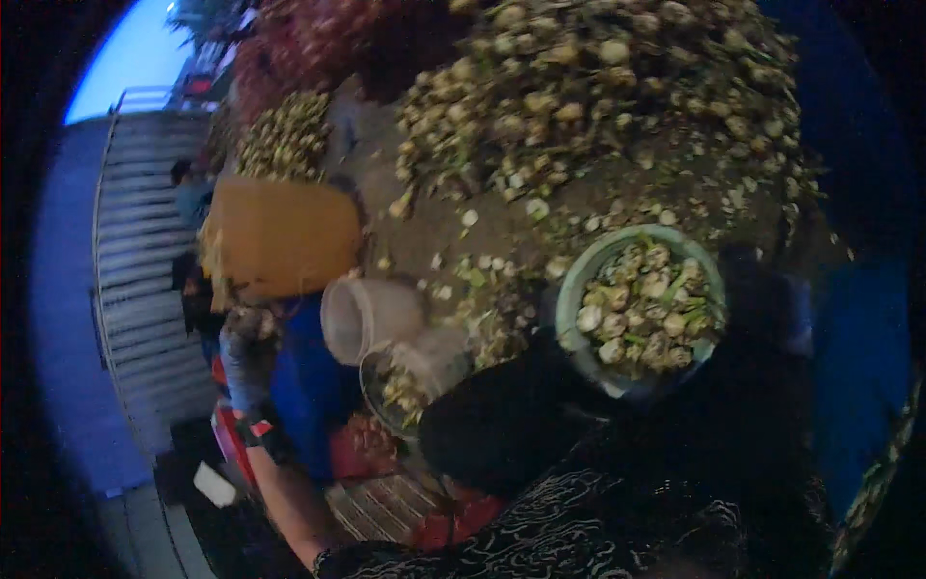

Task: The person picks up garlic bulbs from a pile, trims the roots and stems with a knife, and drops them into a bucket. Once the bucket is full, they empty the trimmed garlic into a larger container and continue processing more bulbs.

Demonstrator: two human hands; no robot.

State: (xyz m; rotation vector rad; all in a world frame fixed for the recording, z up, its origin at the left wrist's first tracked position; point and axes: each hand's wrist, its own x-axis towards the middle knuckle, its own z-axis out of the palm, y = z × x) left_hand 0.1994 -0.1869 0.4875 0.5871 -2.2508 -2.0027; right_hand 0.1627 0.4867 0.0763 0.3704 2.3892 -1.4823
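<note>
My left hand [249, 347], in a greyish, dirt-stained glove, reaches out to the left. A dark band with a red patch circles the wrist. The fingers are blurred and lie near the end of an orange plastic tub [289, 239]; whether they hold anything is unclear. My right hand is out of view. Before me sits a pale green tub [569, 307] of cream-coloured bulbs [655, 286], like garlic or onions, some with green stem ends. My dark-clothed leg [499, 416] lies between it and a clear plastic bucket [452, 362] holding a few more bulbs [401, 391].
Another translucent bucket [372, 318] lies beside the orange tub. A broad heap of bulbs [600, 94] covers the ground beyond, with cut scraps [492, 268] nearer me. Red mesh sacks [311, 51] are piled behind. Another person [189, 192] is at far left by a corrugated metal wall [152, 253].
</note>
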